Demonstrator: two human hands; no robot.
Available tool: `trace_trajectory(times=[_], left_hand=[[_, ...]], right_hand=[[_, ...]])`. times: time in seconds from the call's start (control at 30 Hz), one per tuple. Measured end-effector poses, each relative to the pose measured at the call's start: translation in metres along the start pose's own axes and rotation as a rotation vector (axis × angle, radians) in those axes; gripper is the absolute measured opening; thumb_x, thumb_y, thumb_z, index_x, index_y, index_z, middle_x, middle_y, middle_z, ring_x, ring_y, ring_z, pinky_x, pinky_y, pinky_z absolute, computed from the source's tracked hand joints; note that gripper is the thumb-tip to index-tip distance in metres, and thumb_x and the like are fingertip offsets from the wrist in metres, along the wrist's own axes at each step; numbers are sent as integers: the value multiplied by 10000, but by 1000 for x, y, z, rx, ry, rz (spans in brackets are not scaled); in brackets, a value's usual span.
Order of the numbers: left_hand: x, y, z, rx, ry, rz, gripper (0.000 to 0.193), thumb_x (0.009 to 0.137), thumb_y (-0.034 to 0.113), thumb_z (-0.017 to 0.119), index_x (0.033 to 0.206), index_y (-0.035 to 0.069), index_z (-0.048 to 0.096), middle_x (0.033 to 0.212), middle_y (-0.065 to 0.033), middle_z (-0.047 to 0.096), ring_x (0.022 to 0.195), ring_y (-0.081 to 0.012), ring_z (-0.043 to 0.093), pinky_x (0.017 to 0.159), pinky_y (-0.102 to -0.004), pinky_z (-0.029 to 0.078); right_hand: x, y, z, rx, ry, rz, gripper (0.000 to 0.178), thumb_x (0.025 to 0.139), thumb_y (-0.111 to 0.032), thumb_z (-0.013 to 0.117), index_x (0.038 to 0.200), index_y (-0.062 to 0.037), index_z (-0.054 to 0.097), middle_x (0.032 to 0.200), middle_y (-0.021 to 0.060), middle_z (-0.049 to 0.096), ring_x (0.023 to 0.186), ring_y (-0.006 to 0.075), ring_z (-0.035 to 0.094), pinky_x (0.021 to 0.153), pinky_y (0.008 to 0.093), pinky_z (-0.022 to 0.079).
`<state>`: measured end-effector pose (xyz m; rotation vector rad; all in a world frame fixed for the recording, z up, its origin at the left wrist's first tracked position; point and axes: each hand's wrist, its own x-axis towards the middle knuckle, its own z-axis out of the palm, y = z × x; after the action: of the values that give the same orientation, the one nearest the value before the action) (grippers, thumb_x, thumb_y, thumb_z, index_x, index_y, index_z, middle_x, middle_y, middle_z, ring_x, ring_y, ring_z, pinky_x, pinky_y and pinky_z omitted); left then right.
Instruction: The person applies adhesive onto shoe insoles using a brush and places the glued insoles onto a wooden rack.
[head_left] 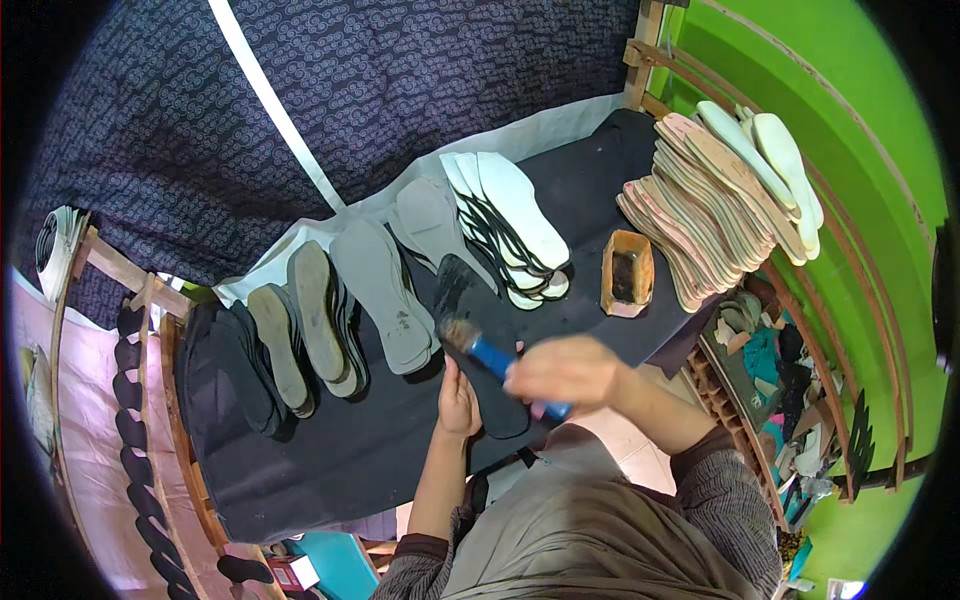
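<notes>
The right hand [565, 372] is closed around the blue handle of a small bristle brush [480, 350], whose long axis runs from near right to far left, the worn bristle head pointing far left. The bristles rest on a flat black shoe insole [480, 310] lying on the black work table [330, 450]; the insole's long axis runs near to far, its toe end toward the far left and its heel end toward the near edge of the table. The left hand [458, 400] grips the insole's near end at its left edge, fingers curled against it. To the left of the insole lies a row of grey shoe soles [385, 290], overlapped and leaning, and farther left a row of darker soles [250, 360]. Beyond the insole stands a fanned stack of white soles with black edges [515, 225]. To the right sits a small rectangular orange-brown container [627, 272], and at the far right a tall stack of tan board insoles [700, 210].
</notes>
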<state>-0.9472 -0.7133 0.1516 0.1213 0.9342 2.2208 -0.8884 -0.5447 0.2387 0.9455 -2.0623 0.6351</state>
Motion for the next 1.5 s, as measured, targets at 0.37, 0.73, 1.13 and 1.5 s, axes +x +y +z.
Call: trace_trajectory(times=[0.37,0.73,1.13,1.5], left_hand=[[24,-10,-30,-403,-811,-91,655,959,542,152,1384,71,314,1361,-239,404,1246,-357,427,1042,-463,347],[11,-8,-21,-19,-304,28,696,949,565,161,1408,50,261,1358,-245,404,1203,-335,468,1005,-461,385],[22,-13,-44,-231,-618,36,704,948,568,156,1392,37,283,1351,-226,419,1078,-320,552,926,-465,449],[10,-4,1,-155,44,116,735,939,590,139,1402,37,283,1383,-199,394,995,-298,576,871,-418,468]], right_hand=[[-4,3,-9,-124,120,129,289,673,-84,707,952,-21,660,918,100,648,744,239,648,629,323,547],[-17,-24,3,97,-44,41,327,615,-47,703,933,8,654,899,119,652,736,275,653,637,365,543],[-21,-9,4,30,251,289,257,664,-46,698,913,10,665,839,130,658,741,284,652,634,363,535],[-26,-16,15,78,145,175,360,593,-48,699,947,1,660,924,136,638,745,278,637,652,342,536]])
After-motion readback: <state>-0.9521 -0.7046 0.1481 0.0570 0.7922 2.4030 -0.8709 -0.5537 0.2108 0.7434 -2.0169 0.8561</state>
